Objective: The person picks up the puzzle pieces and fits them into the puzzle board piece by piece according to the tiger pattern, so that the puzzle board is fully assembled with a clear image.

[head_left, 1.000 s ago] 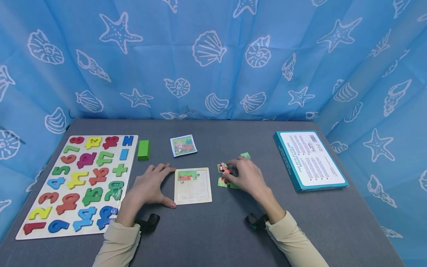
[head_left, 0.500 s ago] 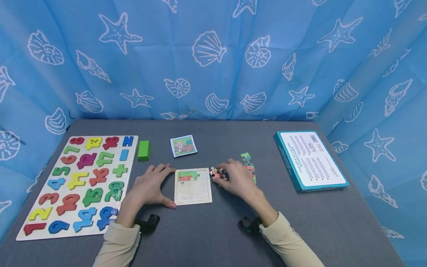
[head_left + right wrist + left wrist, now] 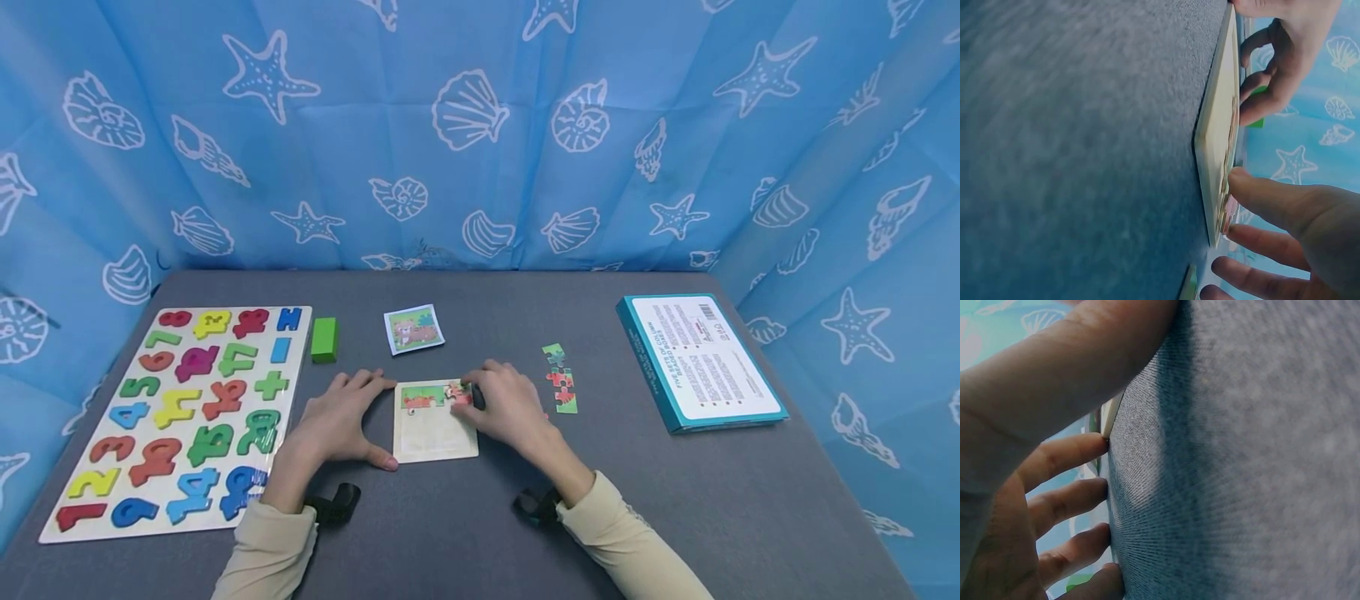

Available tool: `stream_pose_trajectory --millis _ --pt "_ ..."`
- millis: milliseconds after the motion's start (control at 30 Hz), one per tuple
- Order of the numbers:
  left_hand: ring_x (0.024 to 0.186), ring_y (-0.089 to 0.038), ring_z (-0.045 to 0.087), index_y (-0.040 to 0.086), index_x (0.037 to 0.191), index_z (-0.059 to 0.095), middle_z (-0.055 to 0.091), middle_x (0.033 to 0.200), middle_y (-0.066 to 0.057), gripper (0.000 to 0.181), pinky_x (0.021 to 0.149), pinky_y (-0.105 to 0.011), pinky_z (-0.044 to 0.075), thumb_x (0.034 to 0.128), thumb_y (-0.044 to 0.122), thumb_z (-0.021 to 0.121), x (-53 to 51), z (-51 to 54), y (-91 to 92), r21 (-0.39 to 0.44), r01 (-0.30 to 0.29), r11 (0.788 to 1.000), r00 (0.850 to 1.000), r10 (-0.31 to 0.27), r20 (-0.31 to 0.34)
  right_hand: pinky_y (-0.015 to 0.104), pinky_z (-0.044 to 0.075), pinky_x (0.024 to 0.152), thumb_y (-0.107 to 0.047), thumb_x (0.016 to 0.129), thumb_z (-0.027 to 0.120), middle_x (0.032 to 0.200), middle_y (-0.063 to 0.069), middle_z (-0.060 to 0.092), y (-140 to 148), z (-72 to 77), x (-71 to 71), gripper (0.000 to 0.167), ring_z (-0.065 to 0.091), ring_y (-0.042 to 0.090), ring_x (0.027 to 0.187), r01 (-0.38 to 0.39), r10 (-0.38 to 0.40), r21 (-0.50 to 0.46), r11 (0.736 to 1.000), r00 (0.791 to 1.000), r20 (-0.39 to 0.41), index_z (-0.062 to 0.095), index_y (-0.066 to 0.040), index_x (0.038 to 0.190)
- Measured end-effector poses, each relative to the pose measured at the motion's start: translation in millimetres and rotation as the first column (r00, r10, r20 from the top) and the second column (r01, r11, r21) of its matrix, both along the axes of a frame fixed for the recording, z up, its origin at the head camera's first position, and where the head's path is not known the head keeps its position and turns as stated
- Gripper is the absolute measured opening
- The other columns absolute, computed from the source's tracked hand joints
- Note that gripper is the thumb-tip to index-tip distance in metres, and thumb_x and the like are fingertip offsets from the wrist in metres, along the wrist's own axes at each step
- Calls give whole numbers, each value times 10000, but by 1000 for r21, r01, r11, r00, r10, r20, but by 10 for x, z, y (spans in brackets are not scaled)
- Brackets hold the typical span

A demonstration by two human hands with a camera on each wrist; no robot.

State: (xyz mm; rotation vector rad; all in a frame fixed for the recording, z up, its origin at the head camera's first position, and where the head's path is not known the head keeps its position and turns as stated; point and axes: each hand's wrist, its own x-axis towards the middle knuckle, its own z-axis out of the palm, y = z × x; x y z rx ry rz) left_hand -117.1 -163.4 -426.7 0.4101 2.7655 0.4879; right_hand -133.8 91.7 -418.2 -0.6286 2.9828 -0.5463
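Observation:
The square wooden puzzle tray (image 3: 435, 440) lies flat at the middle, with joined green and red pieces (image 3: 423, 397) along its upper left. My left hand (image 3: 336, 425) rests at its left edge, fingers spread, fingertip and thumb touching the corners. Over the tray's upper right corner my right hand (image 3: 510, 408) pinches a red puzzle piece (image 3: 456, 392) between thumb and fingers, beside the joined pieces. In the right wrist view the piece (image 3: 1230, 211) is at the tray's surface; whether it is seated I cannot tell. Several loose pieces (image 3: 562, 379) lie in a column right of the hand.
A picture card (image 3: 414, 329) lies behind the tray, and a green block (image 3: 324, 339) stands left of it. The number board (image 3: 176, 417) takes up the left side. A teal and white box (image 3: 701, 362) lies at the right. A blue curtain (image 3: 480, 192) hangs behind the table.
My right hand has moved left from the loose pieces to the tray's upper right corner, carrying a red piece. The loose pieces it covered now show. My left hand has stayed in place.

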Motion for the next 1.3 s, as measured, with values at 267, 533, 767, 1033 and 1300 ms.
stream_pose_trajectory --millis 267,533,767,1033,1300 --pt "1269 -385 467 181 1504 492 438 1590 -173 1099 903 -669 489 594 616 932 -5 -7 1 1 -4 1000 1000 4 13 389 497 674 -389 861 823 1035 89 726 -74 -13 -4 379 612 238 849 -23 23 6 1000 1000 5 782 -108 1111" --pt "1256 -384 476 179 1499 497 443 1587 -173 1110 872 -661 502 581 622 935 -4 -25 -14 0 3 1000 1000 -3 -4 412 486 788 -358 862 826 1036 54 697 -187 4 65 377 576 229 904 -157 157 12 988 988 3 765 -148 1169" --pt "1244 -380 479 179 1500 497 442 1587 -176 1112 865 -651 503 582 636 927 -18 -37 -13 5 8 1000 1000 -8 -2 400 473 818 -378 892 794 1096 19 670 -263 -16 108 345 540 208 964 -206 206 44 978 979 2 760 -215 1194" --pt "1272 -392 473 182 1505 492 437 1592 -168 1125 868 -668 502 577 649 923 -21 -24 -17 -5 6 1000 1000 -6 -3 382 460 785 -376 899 786 1083 10 653 -264 -28 125 320 531 211 957 -223 223 46 974 975 -7 760 -226 1180" --pt "1266 -394 473 179 1505 492 439 1588 -179 1120 882 -668 500 583 648 921 -14 -18 -8 -3 9 1000 1000 -9 2 416 487 812 -358 921 768 1146 22 645 -259 -17 123 334 549 231 1005 -231 230 77 970 973 16 745 -235 1230"
